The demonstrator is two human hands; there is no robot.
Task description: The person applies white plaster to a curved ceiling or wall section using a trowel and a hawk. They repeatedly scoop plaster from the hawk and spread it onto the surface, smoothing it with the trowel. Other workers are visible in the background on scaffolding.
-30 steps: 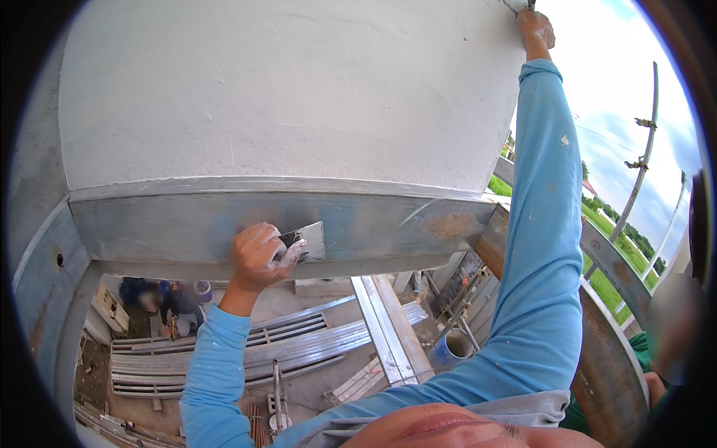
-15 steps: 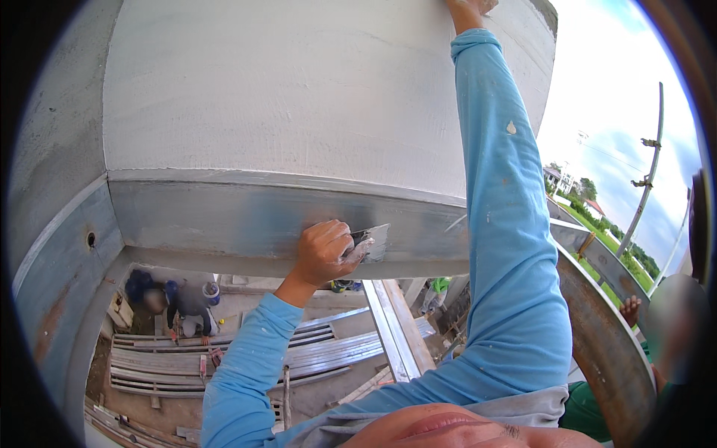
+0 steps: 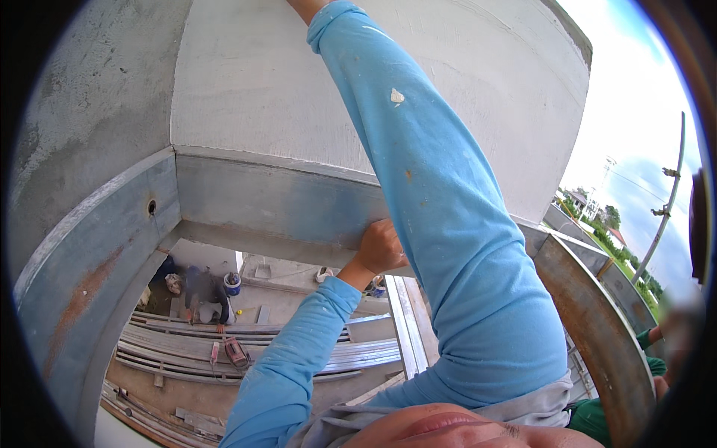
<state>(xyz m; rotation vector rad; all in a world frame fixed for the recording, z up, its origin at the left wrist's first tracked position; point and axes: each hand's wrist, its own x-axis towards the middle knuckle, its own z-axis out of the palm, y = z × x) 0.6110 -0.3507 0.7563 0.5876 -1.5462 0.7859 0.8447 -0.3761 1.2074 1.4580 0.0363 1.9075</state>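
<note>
My left hand [image 3: 382, 246] is curled closed against the grey steel beam [image 3: 276, 198], below the white plastered wall [image 3: 261, 89]. The blade of the putty knife it grips is hidden behind my right sleeve [image 3: 448, 194]. That right arm, in blue cloth spotted with dried plaster, stretches up and leftward across the wall. Only my bare right wrist [image 3: 308, 7] shows at the top edge; the hand itself lies beyond the picture, so what it holds is unseen.
Far below, a person [image 3: 205, 295] crouches near a blue bucket [image 3: 232, 283] and long metal bars [image 3: 299, 347]. A rusty steel beam [image 3: 590, 321] curves along the right, with someone in green sleeves behind it. A grey concrete wall [image 3: 97, 97] stands at left.
My right arm has swung left across the wall, its hand leaving the picture. The view has shifted, and the putty knife in my left hand has become hidden behind the sleeve.
</note>
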